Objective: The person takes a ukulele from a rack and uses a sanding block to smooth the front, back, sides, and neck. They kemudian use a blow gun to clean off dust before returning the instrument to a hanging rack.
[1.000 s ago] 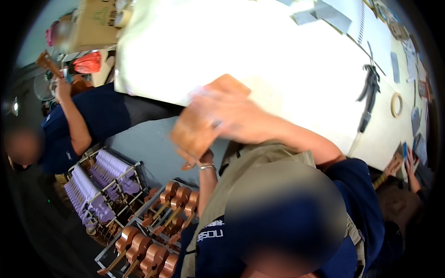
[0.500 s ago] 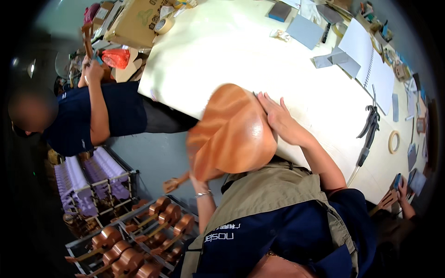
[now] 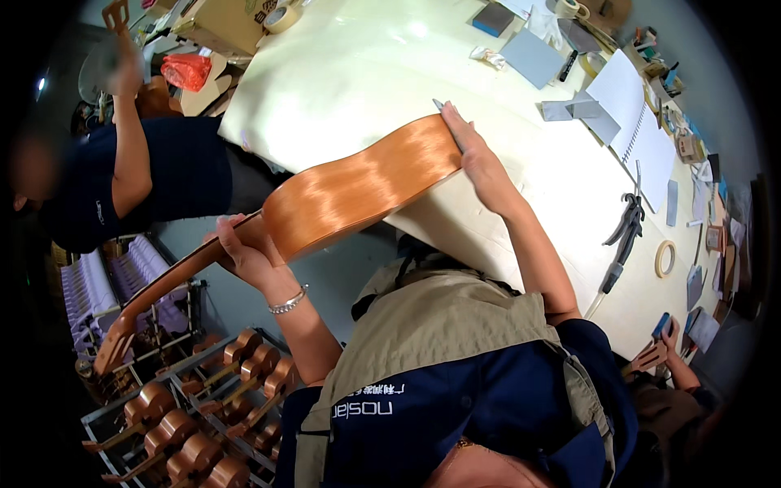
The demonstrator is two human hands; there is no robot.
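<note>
Ukulele Held on Edge Between Two Hands

The ukulele crosses the near edge of the table, its body turned side-up and its neck slanting down to the left, beyond the tabletop. The left hand is wrapped around the neck beside the body. The right hand lies flat against the body's far end, fingers extended, with a thin grey piece between palm and wood; whether it grips this piece cannot be told.

Progress: neck and body stand joined, and the visible side looks smooth and glossy. How much remains appears impossible to judge from this view.

Counts: one ukulele in hand; one spiral notebook, one black marker and one black gun-shaped tool on the table; one tape roll near that tool. At least seven similar instruments fill the rack at lower left; overlap prevents an exact total. Two co-workers flank the scene, one on the left, one on the right.
</note>
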